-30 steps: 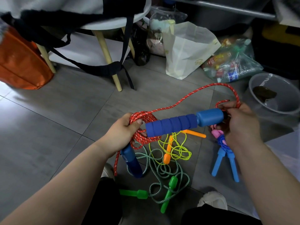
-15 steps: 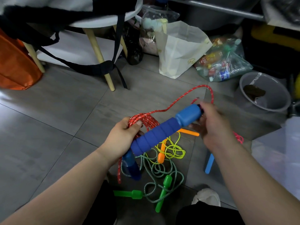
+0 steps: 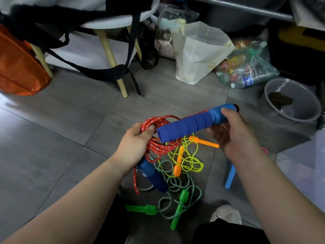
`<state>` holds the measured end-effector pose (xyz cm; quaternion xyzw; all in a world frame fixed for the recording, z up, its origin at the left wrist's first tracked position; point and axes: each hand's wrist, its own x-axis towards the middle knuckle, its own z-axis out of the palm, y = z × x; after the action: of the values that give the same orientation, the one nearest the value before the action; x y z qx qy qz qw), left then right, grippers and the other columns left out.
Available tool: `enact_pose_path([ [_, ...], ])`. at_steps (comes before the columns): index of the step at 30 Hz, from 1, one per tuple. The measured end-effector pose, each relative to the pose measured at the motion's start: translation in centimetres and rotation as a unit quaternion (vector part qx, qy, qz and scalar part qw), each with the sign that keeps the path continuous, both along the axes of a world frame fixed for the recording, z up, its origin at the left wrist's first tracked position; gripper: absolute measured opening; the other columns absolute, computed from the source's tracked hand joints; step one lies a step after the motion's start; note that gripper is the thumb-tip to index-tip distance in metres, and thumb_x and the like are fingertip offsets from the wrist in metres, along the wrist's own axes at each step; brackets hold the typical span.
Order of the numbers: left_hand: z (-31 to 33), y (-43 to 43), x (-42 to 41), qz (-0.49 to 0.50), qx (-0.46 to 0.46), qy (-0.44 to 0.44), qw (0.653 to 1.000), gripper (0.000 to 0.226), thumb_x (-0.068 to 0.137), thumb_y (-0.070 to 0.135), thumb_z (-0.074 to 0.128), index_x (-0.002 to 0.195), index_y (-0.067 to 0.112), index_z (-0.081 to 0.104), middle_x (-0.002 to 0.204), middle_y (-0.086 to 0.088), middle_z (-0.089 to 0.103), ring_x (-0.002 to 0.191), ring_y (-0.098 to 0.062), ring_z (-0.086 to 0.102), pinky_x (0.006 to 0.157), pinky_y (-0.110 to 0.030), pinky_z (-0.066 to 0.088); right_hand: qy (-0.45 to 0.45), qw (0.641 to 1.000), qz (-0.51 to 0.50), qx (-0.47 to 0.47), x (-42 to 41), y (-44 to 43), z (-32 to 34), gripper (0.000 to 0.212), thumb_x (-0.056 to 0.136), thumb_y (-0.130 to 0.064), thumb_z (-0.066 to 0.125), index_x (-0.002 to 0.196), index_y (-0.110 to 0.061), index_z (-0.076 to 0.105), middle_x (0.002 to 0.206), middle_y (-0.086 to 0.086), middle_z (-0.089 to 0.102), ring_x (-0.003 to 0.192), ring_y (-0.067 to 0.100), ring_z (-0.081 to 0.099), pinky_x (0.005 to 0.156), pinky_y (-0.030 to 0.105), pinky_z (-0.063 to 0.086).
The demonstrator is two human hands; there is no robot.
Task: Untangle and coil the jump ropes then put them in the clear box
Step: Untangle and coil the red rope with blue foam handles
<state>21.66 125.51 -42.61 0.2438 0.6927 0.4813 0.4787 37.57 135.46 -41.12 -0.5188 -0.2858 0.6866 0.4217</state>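
Slack drawn in — left hand (image 3: 133,147) grips red rope (image 3: 158,148), right hand (image 3: 233,136) blue handle (image 3: 186,127).

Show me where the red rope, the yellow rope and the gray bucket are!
red rope (image 3: 159,149), head view, on the bunched coil strands
yellow rope (image 3: 190,161), head view, on a loop on the floor
gray bucket (image 3: 306,103), head view, on its inner wall

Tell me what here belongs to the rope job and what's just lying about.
Job: red braided rope in the left hand; blue foam handle in the right hand; green twisted rope with green handles; yellow cord with orange handles.
Lying about: orange fabric bag; white paper bag; grey plastic bin.
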Motion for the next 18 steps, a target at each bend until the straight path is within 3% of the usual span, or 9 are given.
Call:
enact_pose_path([
  [4, 0.11, -0.01, 0.16, -0.019, 0.012, 0.034, 0.999, 0.017, 0.095, 0.019, 0.043, 0.08, 0.018, 0.05, 0.05, 0.007, 0.055, 0.035, 0.002, 0.05, 0.039, -0.011, 0.039, -0.007, 0.999, -0.031, -0.004, -0.09, -0.21, -0.32, 0.01, 0.09, -0.013, 0.051, 0.081, -0.015, 0.049, 0.072, 0.005, 0.055, 0.038, 0.006, 0.057, 0.043, 0.019, 0.052],
  [8, 0.23, -0.03, 0.26, -0.032, 0.013, 0.031, 0.999, 0.015, 0.095, 0.019, 0.044, 0.081, 0.021, 0.049, 0.057, 0.008, 0.057, 0.038, 0.003, 0.054, 0.041, -0.009, 0.041, 0.049, 0.996, -0.067, -0.036, 0.31, 0.14, -0.27, 0.01, 0.09, -0.016, 0.05, 0.081, -0.013, 0.048, 0.055, 0.002, 0.06, 0.04, 0.007, 0.059, 0.041, 0.018, 0.05],
  [10, 0.2, -0.04, 0.24, -0.042, 0.01, 0.045, 0.998, 0.014, 0.094, 0.02, 0.045, 0.082, 0.024, 0.049, 0.063, 0.007, 0.058, 0.04, 0.003, 0.055, 0.043, -0.009, 0.042, 0.049, 0.995, -0.07, -0.043, 0.4, 0.18, -0.25, 0.011, 0.091, -0.017, 0.049, 0.081, -0.012, 0.047, 0.059, 0.004, 0.058, 0.04, 0.006, 0.059, 0.041, 0.017, 0.05],
  [15, 0.44, -0.04, 0.03, -0.017, 0.011, 0.017, 1.0, 0.016, 0.096, 0.02, 0.041, 0.082, 0.02, 0.05, 0.041, 0.009, 0.056, 0.034, 0.0, 0.051, 0.037, -0.011, 0.039, 0.012, 0.998, -0.052, 0.035, 0.07, -0.21, 0.15, 0.01, 0.09, -0.01, 0.05, 0.082, -0.015, 0.047, 0.061, 0.001, 0.062, 0.041, 0.006, 0.06, 0.045, 0.019, 0.053],
  [18, 0.39, 0.11, -0.1, 0.017, 0.014, -0.001, 1.0, 0.018, 0.096, 0.02, 0.041, 0.081, 0.019, 0.05, 0.045, 0.005, 0.056, 0.033, -0.005, 0.051, 0.036, -0.014, 0.04, -0.001, 0.995, -0.031, 0.1, -0.13, -0.63, 0.5, 0.009, 0.09, -0.004, 0.048, 0.088, -0.013, 0.046, 0.081, 0.006, 0.056, 0.049, 0.006, 0.062, 0.047, 0.018, 0.052],
])
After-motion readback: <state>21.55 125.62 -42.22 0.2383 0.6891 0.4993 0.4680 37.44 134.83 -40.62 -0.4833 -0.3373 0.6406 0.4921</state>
